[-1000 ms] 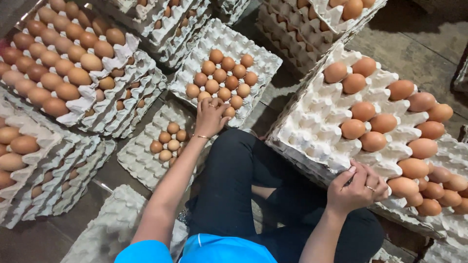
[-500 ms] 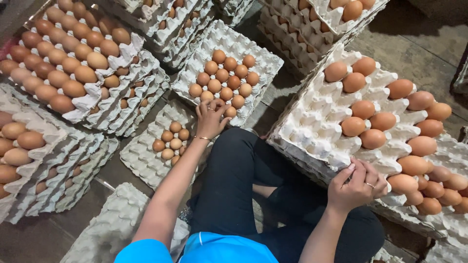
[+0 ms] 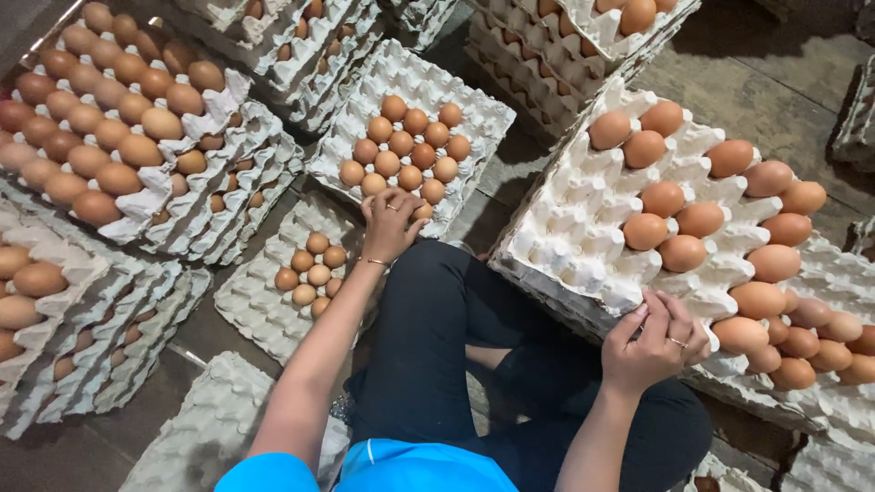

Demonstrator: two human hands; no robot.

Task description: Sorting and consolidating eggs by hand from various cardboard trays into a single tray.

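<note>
Fingers: left hand point(image 3: 390, 221) curled on egg tray point(image 3: 474, 118) — right hand point(image 3: 652, 339) gripping stacked tray point(image 3: 583, 246) edge | knees between

a bright blue short-sleeved top point(image 3: 383, 469) is worn, with a small white mark seen at the neckline. dark black trousers point(image 3: 456, 355) are worn over both legs. both forearms are left bare. a thin bracelet point(image 3: 372, 262) is worn on the wrist of the left hand point(image 3: 390, 223), with a ring on one finger. a ring point(image 3: 676, 343) is worn on the right hand point(image 3: 652, 342).
</note>
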